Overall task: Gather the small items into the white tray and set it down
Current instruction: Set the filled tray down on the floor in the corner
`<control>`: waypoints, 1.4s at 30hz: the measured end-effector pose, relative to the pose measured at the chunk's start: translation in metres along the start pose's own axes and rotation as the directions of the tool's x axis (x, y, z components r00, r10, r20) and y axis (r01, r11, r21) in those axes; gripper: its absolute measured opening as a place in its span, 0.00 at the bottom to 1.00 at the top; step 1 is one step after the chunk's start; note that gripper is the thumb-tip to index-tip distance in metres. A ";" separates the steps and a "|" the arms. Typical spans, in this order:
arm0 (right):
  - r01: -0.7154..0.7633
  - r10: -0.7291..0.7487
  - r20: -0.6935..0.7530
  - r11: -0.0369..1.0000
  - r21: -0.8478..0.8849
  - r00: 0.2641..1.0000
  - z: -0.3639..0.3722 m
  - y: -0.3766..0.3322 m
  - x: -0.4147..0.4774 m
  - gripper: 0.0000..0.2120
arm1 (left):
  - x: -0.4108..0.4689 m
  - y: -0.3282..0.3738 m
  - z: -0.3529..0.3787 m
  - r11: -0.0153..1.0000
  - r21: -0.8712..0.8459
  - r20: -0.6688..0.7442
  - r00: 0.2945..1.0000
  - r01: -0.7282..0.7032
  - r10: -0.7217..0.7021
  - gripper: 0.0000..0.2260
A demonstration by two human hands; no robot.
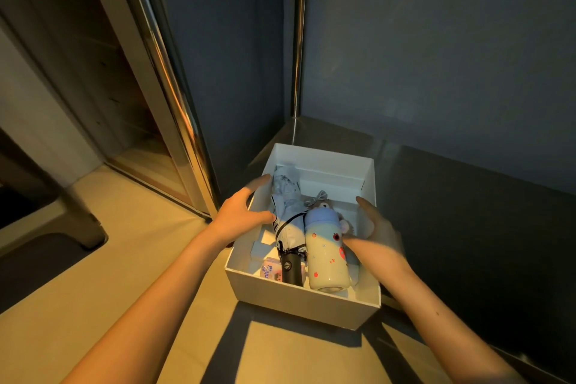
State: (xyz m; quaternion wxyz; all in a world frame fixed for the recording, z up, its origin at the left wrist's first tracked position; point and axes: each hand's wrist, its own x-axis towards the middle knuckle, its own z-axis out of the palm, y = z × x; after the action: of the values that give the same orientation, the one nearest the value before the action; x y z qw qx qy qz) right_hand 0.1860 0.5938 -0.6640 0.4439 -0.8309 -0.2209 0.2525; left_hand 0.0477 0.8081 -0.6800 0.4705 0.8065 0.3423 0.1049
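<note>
- Both hands reach down to the white tray (299, 293), one at each side.
- Left hand (243, 212): fingers spread and fairly straight, straddling the tray's left wall, thumb inside just beside the folded umbrella (288, 212).
- Right hand (378, 232): blurred, fingers extended at the tray's right wall, thumb over the bottle (325, 252); whether it touches the tray, I cannot tell.
- Tray rests on the floor (156, 259) in a corner of dark wall (436, 72).
- Inside, umbrella and pale bottle lie side by side, lengthwise.
- Small pink carton (270, 271) sits at the near-left corner, beside the umbrella's black handle.
- Plush toy (322, 207) with a bow lies behind the bottle's cap.
</note>
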 end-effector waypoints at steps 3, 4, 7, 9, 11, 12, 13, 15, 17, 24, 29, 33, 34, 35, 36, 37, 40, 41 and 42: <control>0.001 -0.002 0.016 0.996 0.086 1.000 -0.001 0.000 -0.009 0.35 | -0.022 0.004 -0.007 0.980 -0.197 0.083 0.996 -0.013 0.030 0.31; -0.012 0.011 0.011 0.994 0.106 1.000 -0.001 0.001 -0.015 0.35 | -0.031 0.003 -0.009 0.965 -0.261 0.092 0.995 -0.007 0.032 0.31; 0.010 -0.010 -0.003 0.995 0.095 1.000 -0.006 0.008 -0.041 0.35 | -0.058 -0.006 -0.016 0.932 -0.360 0.073 0.997 0.043 -0.018 0.33; 0.006 -0.005 -0.004 0.977 0.215 1.000 -0.009 0.013 -0.062 0.34 | -0.077 -0.013 -0.020 0.922 -0.384 0.091 0.996 0.043 -0.009 0.31; -0.016 -0.005 0.067 0.953 0.303 0.998 -0.009 0.018 -0.082 0.34 | -0.096 -0.019 -0.020 0.917 -0.397 0.136 0.990 0.029 0.028 0.32; -0.006 -0.026 0.105 0.955 0.297 0.994 -0.009 0.021 -0.089 0.37 | -0.104 -0.021 -0.019 0.920 -0.391 0.161 0.985 0.014 0.054 0.34; -0.001 -0.040 0.139 0.959 0.282 0.990 -0.008 0.023 -0.093 0.39 | -0.109 -0.025 -0.017 0.927 -0.374 0.177 0.981 -0.003 0.075 0.36; 0.003 -0.045 0.172 0.971 0.239 0.984 -0.006 0.025 -0.096 0.42 | -0.116 -0.031 -0.011 0.945 -0.324 0.169 0.981 -0.040 0.099 0.40; 0.023 -0.051 0.162 0.985 0.171 0.985 -0.004 0.027 -0.095 0.43 | -0.119 -0.035 -0.004 0.950 -0.307 0.115 0.988 -0.061 0.101 0.42; 0.066 -0.074 0.047 0.986 0.155 0.996 0.003 0.030 -0.092 0.37 | -0.113 -0.033 0.005 0.959 -0.270 -0.039 0.996 -0.086 0.078 0.36; 0.052 -0.057 0.018 0.982 0.184 0.998 0.005 0.032 -0.081 0.36 | -0.103 -0.032 0.005 0.953 -0.285 -0.059 0.994 -0.103 0.090 0.37; 0.047 -0.044 -0.020 0.983 0.178 0.999 0.005 0.031 -0.067 0.38 | -0.088 -0.028 0.007 0.951 -0.287 -0.060 0.993 -0.118 0.105 0.36; 0.050 -0.046 -0.027 0.983 0.176 0.999 0.005 0.031 -0.064 0.38 | -0.084 -0.027 0.007 0.951 -0.284 -0.062 0.992 -0.119 0.106 0.36; 0.054 -0.048 -0.037 0.983 0.177 0.998 0.004 0.030 -0.061 0.37 | -0.081 -0.026 0.008 0.952 -0.282 -0.062 0.992 -0.119 0.106 0.35; 0.060 -0.052 -0.044 0.981 0.183 0.998 0.004 0.029 -0.058 0.36 | -0.078 -0.025 0.009 0.951 -0.284 -0.060 0.992 -0.121 0.108 0.35; 0.069 -0.060 -0.050 0.979 0.192 0.997 0.003 0.029 -0.056 0.36 | -0.074 -0.024 0.009 0.949 -0.290 -0.058 0.992 -0.123 0.111 0.35; 0.083 -0.072 -0.060 0.976 0.203 0.996 0.002 0.033 -0.048 0.36 | -0.065 -0.024 0.012 0.942 -0.310 -0.067 0.991 -0.132 0.117 0.36; 0.078 -0.064 -0.073 0.974 0.214 0.995 0.003 0.034 -0.046 0.34 | -0.063 -0.024 0.012 0.942 -0.308 -0.083 0.990 -0.134 0.114 0.36; 0.066 -0.048 -0.085 0.971 0.230 0.995 0.005 0.036 -0.043 0.31 | -0.061 -0.024 0.013 0.943 -0.303 -0.102 0.988 -0.138 0.112 0.35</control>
State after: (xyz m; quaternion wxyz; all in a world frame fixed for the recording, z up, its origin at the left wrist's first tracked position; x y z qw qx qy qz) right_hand 0.1546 0.5533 -0.6872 0.5534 -0.7760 -0.1959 0.2308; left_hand -0.0018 0.7673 -0.6981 0.5685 0.7380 0.2890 0.2203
